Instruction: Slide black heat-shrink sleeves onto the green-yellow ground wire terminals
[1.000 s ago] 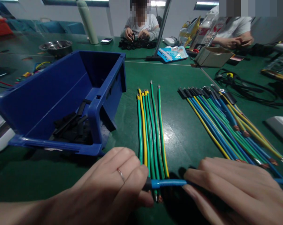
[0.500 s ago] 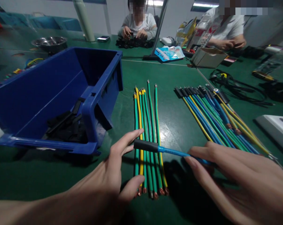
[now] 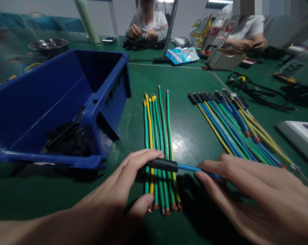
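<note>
One blue wire (image 3: 187, 167), black sleeve (image 3: 165, 165) on its end, pinched in the right fingers (image 3: 207, 185); left fingers (image 3: 142, 159) parted beside the sleeve (contact hard to tell). Already sleeved, mostly: wire bundle (image 3: 219, 127) beyond the right fingers. Unsleeved as yet: green and yellow wires (image 3: 159, 129) beneath the left fingers.

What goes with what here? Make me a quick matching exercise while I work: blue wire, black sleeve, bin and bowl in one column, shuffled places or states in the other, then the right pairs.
Things
1. Blue wire
2. Black sleeve
3. Bin
4. Bowl

Places or states
A. Holding a pile of black pieces
B. Shiny metal, standing beyond the bin
C. Pinched in the fingers of the right hand
D. Around the blue wire

Right pairs
1-C
2-D
3-A
4-B
</note>
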{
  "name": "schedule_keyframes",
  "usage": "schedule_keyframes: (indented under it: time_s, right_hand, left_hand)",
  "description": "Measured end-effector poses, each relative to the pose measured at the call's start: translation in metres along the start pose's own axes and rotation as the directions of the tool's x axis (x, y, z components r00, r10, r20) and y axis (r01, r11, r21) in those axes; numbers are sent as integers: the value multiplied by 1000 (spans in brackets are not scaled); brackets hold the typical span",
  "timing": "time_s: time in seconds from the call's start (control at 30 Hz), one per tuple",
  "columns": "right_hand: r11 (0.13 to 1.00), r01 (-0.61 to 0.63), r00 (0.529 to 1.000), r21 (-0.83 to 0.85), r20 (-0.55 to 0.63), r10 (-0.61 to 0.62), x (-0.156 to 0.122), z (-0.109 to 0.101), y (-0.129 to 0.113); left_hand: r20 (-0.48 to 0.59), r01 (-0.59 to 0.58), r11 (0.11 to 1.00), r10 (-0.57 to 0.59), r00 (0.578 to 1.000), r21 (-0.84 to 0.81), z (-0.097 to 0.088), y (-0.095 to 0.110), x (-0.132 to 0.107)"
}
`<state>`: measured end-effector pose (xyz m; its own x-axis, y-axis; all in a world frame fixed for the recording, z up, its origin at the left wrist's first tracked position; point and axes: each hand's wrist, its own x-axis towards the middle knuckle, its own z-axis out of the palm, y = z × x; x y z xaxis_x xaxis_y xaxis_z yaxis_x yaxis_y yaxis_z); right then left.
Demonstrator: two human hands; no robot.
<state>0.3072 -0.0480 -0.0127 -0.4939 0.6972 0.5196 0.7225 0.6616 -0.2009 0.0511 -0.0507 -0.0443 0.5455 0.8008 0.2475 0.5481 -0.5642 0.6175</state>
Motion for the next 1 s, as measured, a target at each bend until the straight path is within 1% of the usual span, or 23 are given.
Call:
schedule_keyframes:
  time_s: [0.07,0.13,0.23,0.3,0.37,0.4,0.43,0.53,0.6,0.73,0.87,1.0]
  right_hand:
    - [1000,16,1000,17,3,-16,0,1,-2]
    - [998,50,999,36,1,-50,-1,1,-4]
    - [997,69,998,35,2,-69,-3,2,-5]
    - [998,64,998,24,5,-64,-4,2,-4]
    - [998,65,998,22,5,-65,-5,4,-3]
    - [997,69,998,23,9,-69,-6,4,-3]
    - [997,70,998,25,5,-70,-6,5,-3]
    - [996,82,997,24,13,-82,-7,7,-4]
    - [995,91,995,34,25,-92,-7,8,-5]
    - [994,94,994,57,56,-97,-6,10,-3]
    - [992,110,992,57,53,-113,-7,10,-3]
    - [995,94,995,39,25,-95,-6,9,-5]
  left_hand:
    - [69,8,994,-1,998,-113,-6,-3,2]
    - [112,-4,978,28,993,-210,-9,-6,1]
    - [93,-21,961,48,995,-275,-11,-10,-2]
    - [83,-5,958,30,996,-288,-13,-10,-2]
    - [97,42,954,-13,995,-296,-16,-6,-1]
    - [106,45,952,-13,994,-302,-17,-5,0]
    - [118,36,951,0,993,-307,-17,-4,1]
    - [91,-13,952,43,995,-306,-15,-5,4]
    - [55,-29,951,48,997,-309,-11,-10,4]
    - [46,-52,949,70,997,-311,-7,-16,1]
    - [64,-30,957,50,997,-288,-8,-14,2]
    - [88,-5,955,33,996,-298,-9,-12,2]
